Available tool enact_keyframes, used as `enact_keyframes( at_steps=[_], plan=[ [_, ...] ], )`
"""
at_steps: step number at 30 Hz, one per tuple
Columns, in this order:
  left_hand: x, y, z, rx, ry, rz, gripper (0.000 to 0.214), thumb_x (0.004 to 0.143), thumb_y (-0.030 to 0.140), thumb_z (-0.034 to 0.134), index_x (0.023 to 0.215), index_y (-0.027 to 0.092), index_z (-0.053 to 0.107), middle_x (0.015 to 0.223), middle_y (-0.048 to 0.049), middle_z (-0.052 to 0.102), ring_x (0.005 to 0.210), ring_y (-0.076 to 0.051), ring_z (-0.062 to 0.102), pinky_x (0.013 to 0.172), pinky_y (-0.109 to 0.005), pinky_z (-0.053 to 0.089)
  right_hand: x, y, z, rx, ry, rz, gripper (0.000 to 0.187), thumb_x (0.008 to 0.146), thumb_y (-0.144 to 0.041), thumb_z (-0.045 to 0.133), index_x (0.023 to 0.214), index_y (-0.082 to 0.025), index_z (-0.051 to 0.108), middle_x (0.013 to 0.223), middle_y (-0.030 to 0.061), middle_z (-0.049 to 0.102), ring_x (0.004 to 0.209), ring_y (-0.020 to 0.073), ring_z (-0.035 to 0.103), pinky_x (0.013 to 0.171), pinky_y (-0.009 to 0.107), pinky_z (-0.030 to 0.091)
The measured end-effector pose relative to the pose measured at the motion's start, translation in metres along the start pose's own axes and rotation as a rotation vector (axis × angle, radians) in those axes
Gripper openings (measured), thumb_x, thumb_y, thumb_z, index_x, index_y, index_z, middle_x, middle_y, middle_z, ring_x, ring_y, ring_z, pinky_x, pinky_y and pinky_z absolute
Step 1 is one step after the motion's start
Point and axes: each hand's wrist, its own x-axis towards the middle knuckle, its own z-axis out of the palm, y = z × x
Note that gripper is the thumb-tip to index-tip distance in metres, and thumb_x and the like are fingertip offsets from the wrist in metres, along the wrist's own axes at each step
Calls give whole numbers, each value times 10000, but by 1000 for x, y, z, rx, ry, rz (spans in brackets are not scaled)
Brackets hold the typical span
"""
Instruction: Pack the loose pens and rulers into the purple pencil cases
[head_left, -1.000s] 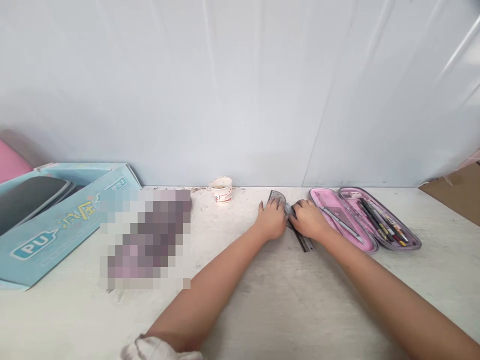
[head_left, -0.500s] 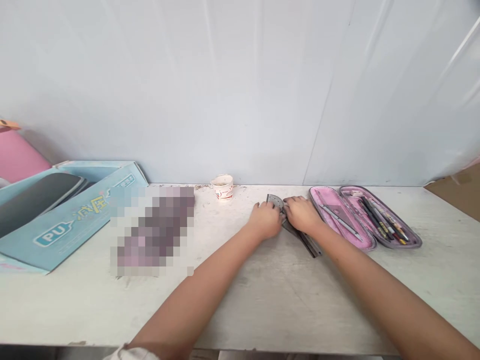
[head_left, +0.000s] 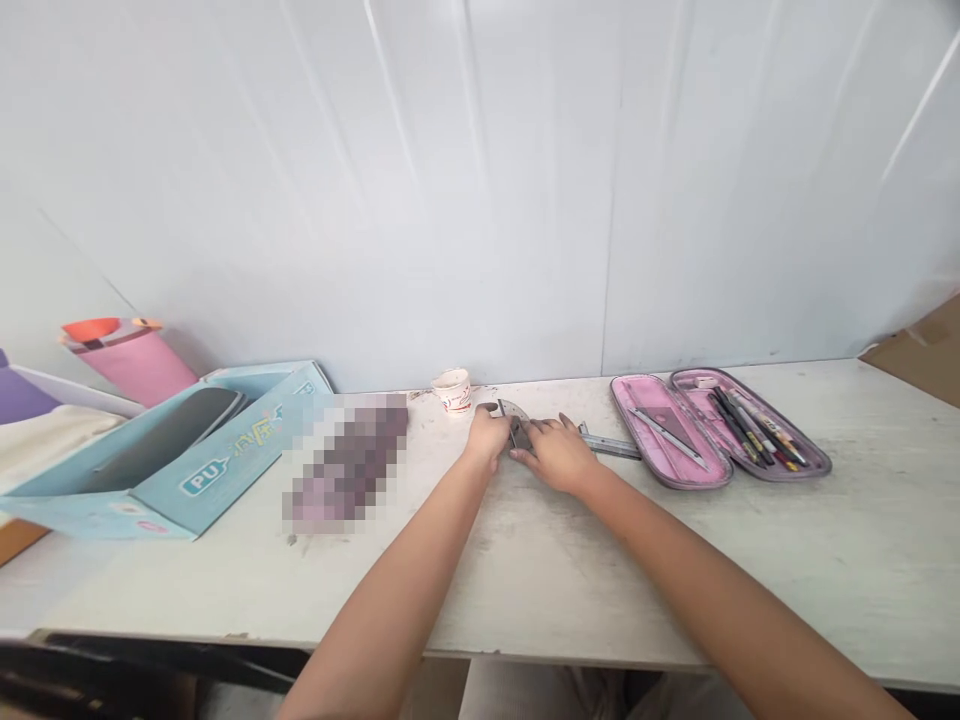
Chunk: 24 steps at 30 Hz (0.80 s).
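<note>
So the metal protractor rule (head_left: 511, 409) is lying flat near the back edge of the worktop (head_left: 675, 560), its long arm pointing right, roughly parallel to that edge, with the tip just short of the pink pencil case (head_left: 675, 486). The rounded head sits between the left hand (head_left: 486, 437) and right hand (head_left: 551, 453), fingers together and pinching it from both sides. The arm sticks out past the right hand.
</note>
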Motion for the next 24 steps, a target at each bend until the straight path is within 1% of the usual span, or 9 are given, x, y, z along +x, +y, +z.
enact_keyframes(
  at_steps=[5,7,10,12,14,17,19,21,24],
  plan=[
    [-14,35,16,-148,-3,74,394,760,50,464,1137,129,383,909,-87,638,737,-114,642,671,-237,514,-13,16,-27,17,176,4,586,872,-469,376,1363,-154,336,1411,182,335,1222,259,416,1036,426,236],
    [-20,51,36,-212,-48,119,394,757,33,445,1132,138,386,912,-83,635,742,-112,636,679,-244,519,-25,33,-41,19,256,17,572,868,-432,405,1359,-146,342,1419,187,311,1235,268,395,1018,423,277],
    [-29,66,81,-220,-162,187,452,734,23,449,1161,148,370,921,-85,637,768,-126,632,698,-262,518,-52,68,-53,23,377,75,540,860,-359,432,1350,-149,348,1435,183,267,1264,282,348,978,428,339],
    [-37,70,115,-89,-244,223,526,726,31,450,1223,141,317,953,-100,640,792,-142,634,705,-270,513,-72,93,-55,16,443,130,524,849,-326,445,1336,-150,362,1439,176,247,1288,287,305,978,443,342],
    [-45,70,144,167,-300,302,607,726,46,445,1291,100,231,1008,-136,630,843,-162,632,726,-274,504,-92,115,-54,7,452,191,520,837,-329,460,1312,-129,393,1420,184,268,1289,289,295,985,444,336],
    [-52,67,172,663,-325,545,618,716,70,467,1300,41,266,1160,-205,552,1066,-222,549,875,-324,446,-111,135,-53,1,332,270,454,838,-351,449,1214,-105,510,1296,185,431,1202,280,390,971,409,345],
    [-51,66,178,851,-333,649,512,701,96,503,1206,57,430,1239,-219,490,1195,-289,432,969,-406,364,-117,140,-56,-18,238,307,374,856,-350,405,1082,-137,614,1131,149,560,1126,275,436,954,404,343],
    [-45,66,175,896,-341,649,398,706,122,511,1102,88,534,1255,-208,479,1225,-334,378,986,-477,319,-118,139,-59,-42,195,338,360,870,-349,369,982,-176,663,1020,125,611,1096,283,435,928,420,340],
    [-32,68,153,928,-329,636,347,762,132,444,1086,132,566,1211,-150,531,1193,-280,420,998,-432,323,-118,137,-62,-53,190,359,359,869,-351,364,993,-200,665,1038,121,612,1089,293,421,881,428,348]
  ],
)
